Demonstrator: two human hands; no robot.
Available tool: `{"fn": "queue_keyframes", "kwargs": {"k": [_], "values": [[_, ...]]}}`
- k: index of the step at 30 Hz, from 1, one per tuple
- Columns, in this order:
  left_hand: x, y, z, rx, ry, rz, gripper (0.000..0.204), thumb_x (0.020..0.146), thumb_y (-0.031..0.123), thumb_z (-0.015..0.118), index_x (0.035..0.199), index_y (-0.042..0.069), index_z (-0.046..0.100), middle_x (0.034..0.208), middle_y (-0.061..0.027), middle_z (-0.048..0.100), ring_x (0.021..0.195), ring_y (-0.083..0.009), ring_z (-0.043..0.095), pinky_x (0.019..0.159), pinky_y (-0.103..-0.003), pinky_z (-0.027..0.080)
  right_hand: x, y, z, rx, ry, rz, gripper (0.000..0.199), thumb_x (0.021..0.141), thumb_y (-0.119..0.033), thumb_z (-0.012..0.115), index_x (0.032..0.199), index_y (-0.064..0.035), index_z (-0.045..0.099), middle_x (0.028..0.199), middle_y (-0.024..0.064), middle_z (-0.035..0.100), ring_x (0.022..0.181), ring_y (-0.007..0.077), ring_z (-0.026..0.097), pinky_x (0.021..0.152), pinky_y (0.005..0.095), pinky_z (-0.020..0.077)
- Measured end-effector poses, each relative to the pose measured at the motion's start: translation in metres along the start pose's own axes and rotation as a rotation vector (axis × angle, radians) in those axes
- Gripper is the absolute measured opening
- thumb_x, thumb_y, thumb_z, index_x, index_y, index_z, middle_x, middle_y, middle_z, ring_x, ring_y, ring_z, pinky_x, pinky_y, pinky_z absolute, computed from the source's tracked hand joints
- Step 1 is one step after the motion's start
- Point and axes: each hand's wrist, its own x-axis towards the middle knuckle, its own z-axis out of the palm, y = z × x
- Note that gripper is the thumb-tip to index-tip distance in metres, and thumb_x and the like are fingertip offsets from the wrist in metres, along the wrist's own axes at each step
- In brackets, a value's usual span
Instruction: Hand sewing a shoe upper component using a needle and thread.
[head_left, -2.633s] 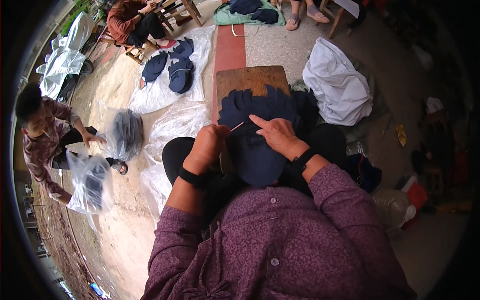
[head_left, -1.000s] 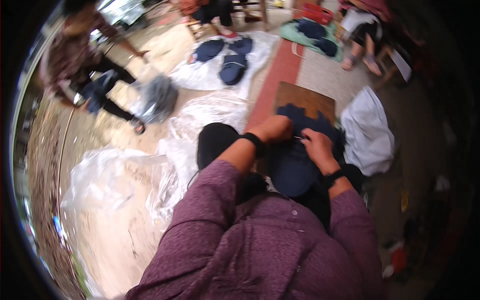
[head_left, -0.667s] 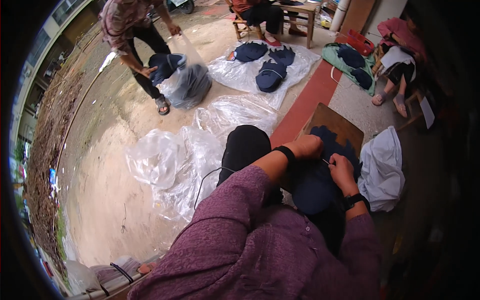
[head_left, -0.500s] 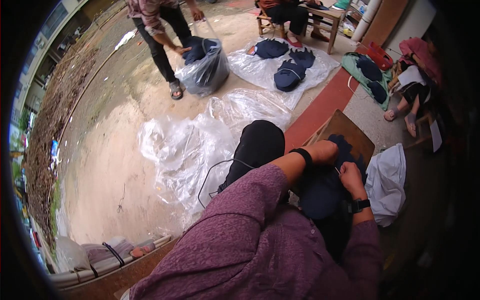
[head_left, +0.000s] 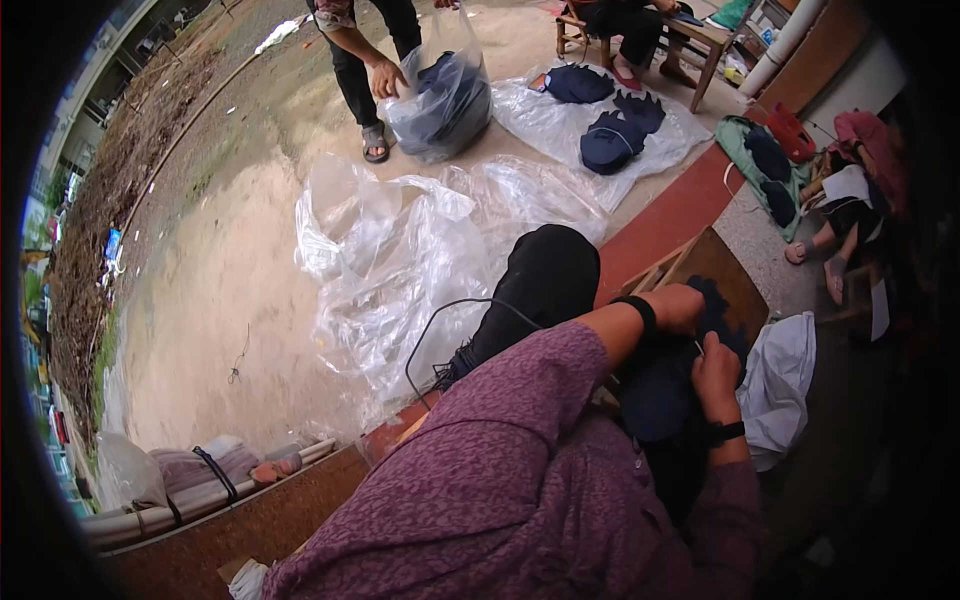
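On my lap and against a small wooden table (head_left: 742,262) lies a dark blue cloth bundle (head_left: 655,405) with a jagged, finger-like far edge. My left hand (head_left: 682,306) is closed at the bundle's far part, its fingertips turned away from view. Just nearer and to the right, my right hand (head_left: 716,370) is closed in a pinch. A thin pale strip (head_left: 699,347), too small to make out well, sticks out of its fingers over the cloth. My forearms hide part of the bundle.
Crumpled clear plastic sheeting (head_left: 400,270) spreads left of my knee. Similar dark blue bundles (head_left: 610,142) lie on plastic beyond. A standing person handles a clear bag (head_left: 440,110) of dark cloth. White cloth (head_left: 780,380) hangs at my right; other people sit farther off.
The whole view has shifted, so most things sit farther right. The standing person's hand has come off the dark cloth to the bag's side. My hands stay close together at the bundle.
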Motion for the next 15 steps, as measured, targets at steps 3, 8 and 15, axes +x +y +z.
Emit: {"fn": "queue_keyframes", "kwargs": {"k": [3, 8, 15], "values": [[0.000, 0.001, 0.000, 0.001, 0.004, -0.007, 0.020, 0.071, 0.021, 0.066, 0.079, 0.003, 0.069, 0.082, -0.0208, 0.066, 0.082, -0.0391, 0.064, 0.076, -0.045, 0.051, -0.002, -0.003, -0.003, -0.077, 0.017, -0.038, 0.014, 0.075, 0.000, 0.059, 0.082, -0.0030, 0.047, 0.068, 0.0204, 0.057, 0.068, 0.0448, 0.057, 0.061, 0.0542, 0.0439], [0.001, 0.002, 0.002, -0.031, 0.004, -0.037, 0.021, 0.071, 0.021, 0.067, 0.081, 0.003, 0.069, 0.084, -0.0202, 0.067, 0.084, -0.0388, 0.064, 0.077, -0.045, 0.051, -0.008, 0.004, -0.002, 0.002, 0.093, -0.076, 0.011, 0.079, 0.000, 0.059, 0.080, -0.0032, 0.049, 0.069, 0.0198, 0.056, 0.067, 0.0416, 0.058, 0.059, 0.0509, 0.0447], [-0.001, 0.008, 0.003, -0.073, -0.007, -0.059, 0.021, 0.071, 0.019, 0.069, 0.085, 0.004, 0.069, 0.086, -0.0194, 0.067, 0.085, -0.0376, 0.064, 0.078, -0.044, 0.051, -0.015, 0.001, -0.005, 0.073, 0.126, -0.024, 0.014, 0.081, -0.006, 0.063, 0.079, -0.0039, 0.049, 0.069, 0.0189, 0.056, 0.067, 0.0418, 0.057, 0.059, 0.0508, 0.0436]]}}
